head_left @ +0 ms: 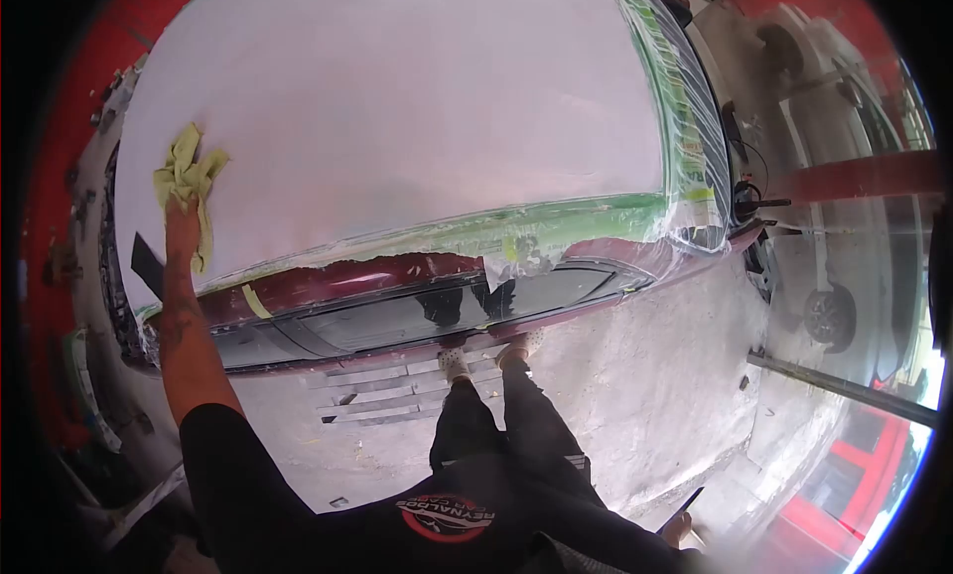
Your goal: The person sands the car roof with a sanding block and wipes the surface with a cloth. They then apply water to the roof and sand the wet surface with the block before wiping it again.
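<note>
My left hand [182, 221] is closed on a yellow-green cloth [189, 172], which lies bunched against the pale, primer-coloured roof [397, 97] of a car. That arm stretches out over the roof's left part. Low on the right, my right hand [678, 527] hangs by my side, away from the car. Its fingers are wrapped round a thin, dark, flat piece [683, 507] seen edge-on; I cannot make out its kind.
Green masking [556, 221] and clear plastic film [700, 212] border the roof. Below run dark red bodywork [357, 274] and side windows [387, 311]. A slotted floor grate [382, 390] lies near my feet. Another vehicle's wheel [829, 316] shows on the right.
</note>
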Available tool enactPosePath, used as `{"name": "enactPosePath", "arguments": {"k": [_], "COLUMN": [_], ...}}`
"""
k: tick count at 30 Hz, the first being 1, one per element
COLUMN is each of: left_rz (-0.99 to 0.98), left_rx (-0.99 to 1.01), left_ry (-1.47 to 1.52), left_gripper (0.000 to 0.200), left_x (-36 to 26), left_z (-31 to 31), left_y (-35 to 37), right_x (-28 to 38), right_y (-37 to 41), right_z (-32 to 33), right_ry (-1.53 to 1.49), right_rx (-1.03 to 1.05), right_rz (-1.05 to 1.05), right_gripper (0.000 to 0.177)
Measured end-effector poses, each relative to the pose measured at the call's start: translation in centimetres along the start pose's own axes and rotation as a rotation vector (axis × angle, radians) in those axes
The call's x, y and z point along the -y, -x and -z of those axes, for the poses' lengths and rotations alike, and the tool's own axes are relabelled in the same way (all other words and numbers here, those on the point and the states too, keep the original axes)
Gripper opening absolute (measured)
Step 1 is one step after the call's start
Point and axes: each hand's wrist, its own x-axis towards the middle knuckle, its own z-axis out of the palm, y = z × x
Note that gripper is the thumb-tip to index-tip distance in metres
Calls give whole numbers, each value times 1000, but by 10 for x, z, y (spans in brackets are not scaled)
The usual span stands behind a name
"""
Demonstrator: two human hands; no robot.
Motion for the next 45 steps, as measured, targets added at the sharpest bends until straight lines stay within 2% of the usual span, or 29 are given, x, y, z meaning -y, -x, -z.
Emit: {"name": "enactPosePath", "arguments": {"k": [1, 3, 4, 6, 8, 12, 14, 17, 21, 23, 25, 27, 28, 29, 31, 33, 34, 35, 36, 37, 38, 39, 41, 43, 45], "left_rz": [25, -65, -80, -49, -166, -354, -382, -448, -694, -849, -856, -934, -963, -986, -1146, -1233, -1153, -1160, -980, -778, -808, -806, -699, -647, -602], "left_rx": [-83, 54, 51, -129, -186, -255, -202, -124, -121, 12, 493, 334, 178, 18, 418, 466, 315, 316, 532, 737, 648, 640, 798, 719, 701], "left_ry": [-187, -570, -581, -61, -46, 27, 57, 136, 210, 252, 396, 504, 645, 782, 218, 325, 560, 559, 728, 883, 958, 950, 1090, 1205, 1232], "left_gripper": [59, 56, 56, 53, 52, 59, 66, 70, 61, 52, 44, 37, 34, 31, 27, 24, 23, 23, 24, 26, 30, 30, 30, 34, 35], "left_x": [-9, -33, -48, -87, -163, -345, -430, -546, -670, -719, -771, -809, -829, -844, -849, -864, -868, -871, -870, -866, -859, -847, -815, -777, -729], "left_z": [-13, -6, -5, -8, -11, -27, -41, -64, -111, -123, -120, -84, -79, -76, -60, -81, -88, -74, -49, -34, -33, -22, 14, 23, 51], "left_y": [10, 25, 33, 54, 91, 164, 195, 230, 264, 277, 289, 331, 349, 364, 380, 409, 423, 422, 421, 418, 414, 406, 385, 368, 344], "right_x": [-4, 5, 2, -5, 2, 134, 186, 218, 191, 169, 143, 124, 120, 119, 119, 104, 90, 80, 90, 77, 80, 92, 156, 258, 328], "right_y": [12, 41, 46, 36, 18, 25, 37, 46, 34, 29, 19, 13, 11, 9, 2, -14, -23, -28, -21, -26, -34, -39, -38, -10, -2], "right_z": [2, -4, -8, -29, -60, -90, -91, -80, -79, -71, -65, -58, -56, -53, -46, -62, -75, -79, -76, -93, -110, -124, -141, -121, -140], "right_ry": [-46, -146, -193, -327, -464, -566, -652, -728, -768, -774, -858, -901, -943, -947, -934, -920, -932, -937, -712, -458, -538, -623, -1097, -1151, -1219], "right_rx": [0, 9, 18, 70, 168, 422, 520, 628, 653, 642, 628, 573, 519, 519, 514, 479, 483, 480, 439, 339, 362, 388, 487, 586, 656], "right_rz": [-66, -195, -256, -300, -239, -76, 57, 164, 116, 77, -72, -106, -144, -143, -216, -165, -131, -101, 82, 465, 429, 394, 43, -6, 50], "right_gripper": [42, 42, 41, 41, 41, 39, 39, 41, 45, 47, 53, 55, 58, 58, 60, 60, 60, 60, 58, 56, 56, 56, 56, 55, 51]}}
